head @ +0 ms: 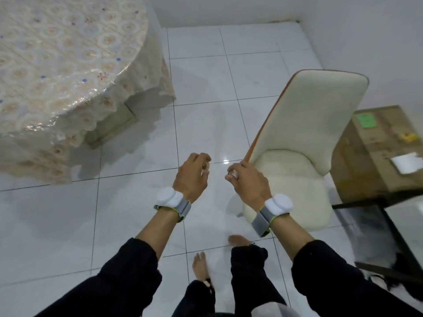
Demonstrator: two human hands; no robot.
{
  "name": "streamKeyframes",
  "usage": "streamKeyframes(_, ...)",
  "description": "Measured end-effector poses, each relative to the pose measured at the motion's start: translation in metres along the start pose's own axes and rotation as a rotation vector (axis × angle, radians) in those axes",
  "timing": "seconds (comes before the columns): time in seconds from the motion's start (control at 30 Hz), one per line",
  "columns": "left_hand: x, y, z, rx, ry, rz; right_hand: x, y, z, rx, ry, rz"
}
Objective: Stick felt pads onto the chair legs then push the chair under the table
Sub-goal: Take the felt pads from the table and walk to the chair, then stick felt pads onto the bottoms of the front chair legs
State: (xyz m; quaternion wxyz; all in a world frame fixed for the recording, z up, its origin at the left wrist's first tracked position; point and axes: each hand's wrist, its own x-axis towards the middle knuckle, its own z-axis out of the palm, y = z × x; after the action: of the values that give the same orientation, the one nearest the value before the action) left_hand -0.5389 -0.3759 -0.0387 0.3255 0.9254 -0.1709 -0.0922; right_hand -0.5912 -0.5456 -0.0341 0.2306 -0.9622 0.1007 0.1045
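At the left stands the worktop [68, 65] under a flowered lace cloth [114, 97], well apart from the chair. The left hand [191, 173] hovers over the tiled floor [206, 76], fingers curled in a pinching grip on something small and brownish, perhaps a pad; the right hand [248, 181] pinches a small pale thing just beside the chair [304, 138]. On the box [375, 152] at the right, the green label [366, 119] is too blurred to read.
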Motion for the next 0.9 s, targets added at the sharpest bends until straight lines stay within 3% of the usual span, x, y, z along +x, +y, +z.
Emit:
streamKeyframes(0.23, -0.038, 0.059, 0.106, -0.041, -0.129, 0.001, -0.062, 0.114, 0.0, -0.019, -0.036, 0.089)
streamKeyframes(0.4, -0.034, 0.07, 0.22, -0.081, -0.124, -0.048, -0.062, 0.222, 0.038, 0.044, -0.02, 0.079)
streamKeyframes(0.47, -0.028, 0.066, 0.296, -0.091, -0.098, -0.04, -0.054, 0.282, 0.073, 0.083, 0.001, 0.052)
streamKeyframes(0.67, -0.019, 0.044, 0.463, -0.19, 0.141, -0.089, -0.031, 0.409, 0.177, 0.293, 0.239, 0.014)
streamKeyframes(0.9, -0.016, 0.017, 0.54, -0.446, 0.308, -0.147, -0.01, 0.452, 0.254, 0.47, 0.554, 0.011)
